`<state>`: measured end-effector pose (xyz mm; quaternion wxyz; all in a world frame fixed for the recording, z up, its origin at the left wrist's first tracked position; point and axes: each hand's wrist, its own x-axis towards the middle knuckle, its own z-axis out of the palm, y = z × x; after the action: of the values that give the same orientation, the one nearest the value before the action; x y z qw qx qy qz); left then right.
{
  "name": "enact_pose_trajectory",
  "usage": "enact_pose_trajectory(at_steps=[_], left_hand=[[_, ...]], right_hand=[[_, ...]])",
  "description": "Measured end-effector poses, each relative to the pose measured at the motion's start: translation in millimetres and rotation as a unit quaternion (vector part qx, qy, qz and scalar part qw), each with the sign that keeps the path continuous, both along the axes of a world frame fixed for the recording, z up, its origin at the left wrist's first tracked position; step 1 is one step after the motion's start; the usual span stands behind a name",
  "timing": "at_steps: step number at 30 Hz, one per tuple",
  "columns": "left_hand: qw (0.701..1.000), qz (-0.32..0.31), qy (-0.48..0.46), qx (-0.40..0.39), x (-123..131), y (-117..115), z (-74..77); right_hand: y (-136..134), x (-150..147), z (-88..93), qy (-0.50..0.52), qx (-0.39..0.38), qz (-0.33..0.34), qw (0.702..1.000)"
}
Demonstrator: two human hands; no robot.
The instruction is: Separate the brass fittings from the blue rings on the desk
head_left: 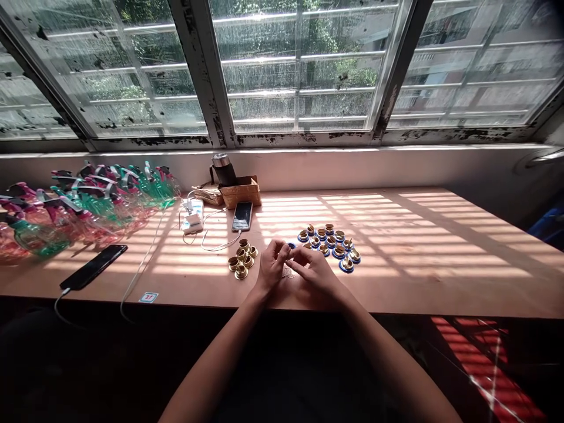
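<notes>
My left hand (272, 265) and my right hand (314, 268) meet near the table's front edge, both with fingers pinched together. What they hold is small and mostly hidden behind the fingers; a bit of blue shows just beyond the fingertips. Under the hands lie a few thin, pale rings (288, 272), partly covered. Beside my left hand sits a group of small gold-coloured, flanged metal fittings (241, 271). Beyond my right hand is a larger cluster of similar gold fittings with blue rings (346, 265) around their bases.
Spray bottles (94, 202) crowd the table's left end. A black phone (93, 267) and another phone (242, 216) lie on cables. Near the wall are a white power strip (192, 216) and a cardboard box (241, 192) with a dark flask (224, 170). The wooden table (423, 252) extends right.
</notes>
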<state>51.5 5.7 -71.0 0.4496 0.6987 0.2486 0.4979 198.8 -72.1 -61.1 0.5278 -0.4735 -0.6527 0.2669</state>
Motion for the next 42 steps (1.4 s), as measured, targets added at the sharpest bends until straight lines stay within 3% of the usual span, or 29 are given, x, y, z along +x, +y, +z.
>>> enact_pose_trajectory(at_steps=[10, 19, 30, 35, 42], left_hand=[[0.999, -0.050, 0.020, -0.009, 1, -4, 1.7], [0.991, -0.102, -0.025, -0.082, 1, -7, 3.1], [0.994, -0.087, -0.011, -0.065, 2, -10, 3.4], [0.996, -0.084, 0.010, -0.021, -1, -17, 12.9], [0.993, -0.070, 0.070, 0.064, -14, -33, 42.8]], right_hand=[[2, 2, -1.4, 0.030, -0.006, 0.028, 0.999], [1, 2, -0.8, 0.070, -0.006, 0.006, 0.997], [1, 3, -1.7, 0.058, 0.000, 0.008, 0.998], [-5, 5, 5.5, 0.059, 0.004, 0.036, 0.998], [-13, 5, 14.6, 0.086, 0.030, 0.065, 0.994]])
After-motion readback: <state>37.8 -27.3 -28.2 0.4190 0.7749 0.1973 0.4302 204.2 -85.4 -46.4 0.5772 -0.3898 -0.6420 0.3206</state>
